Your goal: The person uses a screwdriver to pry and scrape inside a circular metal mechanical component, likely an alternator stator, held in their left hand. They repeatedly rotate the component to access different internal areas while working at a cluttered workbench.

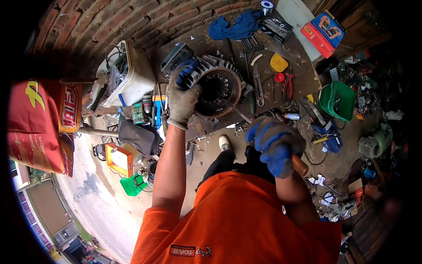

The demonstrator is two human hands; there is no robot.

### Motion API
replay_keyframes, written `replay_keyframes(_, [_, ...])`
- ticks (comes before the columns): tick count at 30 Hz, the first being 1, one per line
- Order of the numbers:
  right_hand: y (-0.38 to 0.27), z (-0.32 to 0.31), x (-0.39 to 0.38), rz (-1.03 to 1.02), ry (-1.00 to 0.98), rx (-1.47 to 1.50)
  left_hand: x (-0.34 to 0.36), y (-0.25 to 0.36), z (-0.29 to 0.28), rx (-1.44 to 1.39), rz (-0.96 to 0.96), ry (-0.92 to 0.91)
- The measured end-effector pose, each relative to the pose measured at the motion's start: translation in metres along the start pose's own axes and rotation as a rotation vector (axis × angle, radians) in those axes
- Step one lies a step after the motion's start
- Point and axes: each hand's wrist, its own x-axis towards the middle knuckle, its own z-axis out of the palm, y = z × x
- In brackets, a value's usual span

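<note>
A finned metal motor housing (236, 75) sits on the worktable, its round bore facing up and dark inside. My left hand (183, 94), in a grey and blue work glove, is closed on the housing's left rim, with the thumb at the bore's edge. In a matching glove, my right hand (274, 143) grips a wooden-handled tool (300, 165), whose handle end sticks out below the fist. A thin metal shaft (241, 115), in line with that handle, slants to the bore's near right edge. The tip's exact contact is unclear, and my fingers cover the tool's middle.
On the worktable (303, 81) lie red-handled pliers (288, 86), a yellow tape measure (278, 63) and a blue cloth (235, 26). A white bucket (132, 81) stands to the left. A green basket (337, 101) and scattered parts occupy the floor at right.
</note>
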Motion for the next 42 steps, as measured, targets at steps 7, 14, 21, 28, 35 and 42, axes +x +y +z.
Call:
replay_keyframes(7, [0.061,0.016,0.031,0.128,-0.293,-0.25,-0.008,-0.007,0.009,0.044,0.06,-0.013])
replay_keyframes(14, [-0.01,0.016,0.019,0.065,-0.093,-0.148,-0.022,0.003,0.009,0.203,0.089,0.015])
replay_keyframes(21, [-0.023,0.003,0.038,0.12,0.011,-0.007,-0.025,0.01,0.017,0.256,0.191,0.032])
replay_keyframes(28, [-0.008,-0.005,0.041,0.221,-0.165,-0.146,-0.03,0.008,0.023,0.291,0.244,0.012])
replay_keyframes(35, [0.055,0.01,0.035,0.104,-0.416,-0.332,-0.038,0.016,0.03,0.324,0.238,0.034])
replay_keyframes(42, [-0.001,0.006,0.029,0.129,-0.344,-0.208,-0.034,0.009,0.023,0.25,0.181,0.051])
